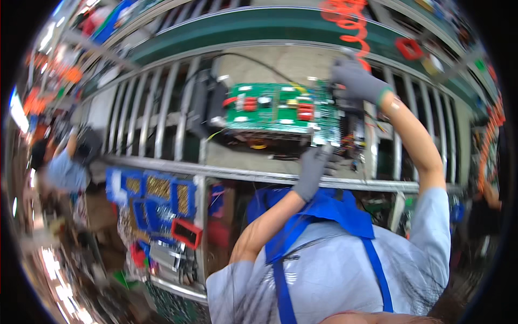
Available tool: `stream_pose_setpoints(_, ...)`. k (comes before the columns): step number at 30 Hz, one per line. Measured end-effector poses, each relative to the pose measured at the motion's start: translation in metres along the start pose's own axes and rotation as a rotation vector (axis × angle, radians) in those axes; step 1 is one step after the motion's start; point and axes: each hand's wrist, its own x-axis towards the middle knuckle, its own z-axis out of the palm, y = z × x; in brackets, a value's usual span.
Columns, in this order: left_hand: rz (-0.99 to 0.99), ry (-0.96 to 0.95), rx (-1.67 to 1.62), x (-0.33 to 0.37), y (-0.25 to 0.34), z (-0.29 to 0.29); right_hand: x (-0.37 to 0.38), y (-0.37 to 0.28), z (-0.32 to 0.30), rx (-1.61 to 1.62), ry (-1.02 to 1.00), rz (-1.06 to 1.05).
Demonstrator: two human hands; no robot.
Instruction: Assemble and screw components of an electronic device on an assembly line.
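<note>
A green circuit board [270,123] lies face up in front of the person, on top of a dark unit [243,138] that rests on a beige panel [232,160]. Its long axis runs left to right across the person's body, nearly parallel to the metal rail [259,173] at the near side. The left end meets a black frame-like part [206,102]; the right end, where loose wires [381,127] hang, lies between the two gloved hands. Red components stand on the board, and small pale patches show on it, but blur hides any print.

The left hand [314,170], in a grey glove, reaches forward to the near edge close to the right end, fingers stretched toward the board; whether they grip anything cannot be told. The right hand [359,81], also grey-gloved, is at the far right corner with fingers curled, and what they close on is too blurred to tell. It partly covers that corner.

An orange coiled hose [353,38] drops just beside the right hand. A black cable [259,58] arches over the panel to the board's far side. Metal rollers [143,119] flank the panel. Blue bins [156,188] of brass-coloured parts stand lower left, near a red-rimmed tray [186,233].
</note>
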Motion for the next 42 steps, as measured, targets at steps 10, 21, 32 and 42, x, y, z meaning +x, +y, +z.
stream_pose_setpoints(10, 0.211, 0.43, 0.738, -0.071, 0.003, -0.168, -0.031, -0.111, -0.076, 0.13, 0.169, 0.158)
stream_pose_setpoints(21, -0.679, 1.156, 1.217, -0.28, -0.009, -0.416, 0.033, -0.202, -0.07, 0.385, 0.084, 0.187)
stream_pose_setpoints(32, -0.491, 0.943, 1.182, -0.31, -0.01, -0.436, 0.117, -0.26, -0.049, 0.426, 0.059, 0.098)
stream_pose_setpoints(42, 0.118, 1.135, 1.345, -0.243, 0.178, -0.467, 0.131, -0.282, -0.062, 0.418, 0.067, 0.096)
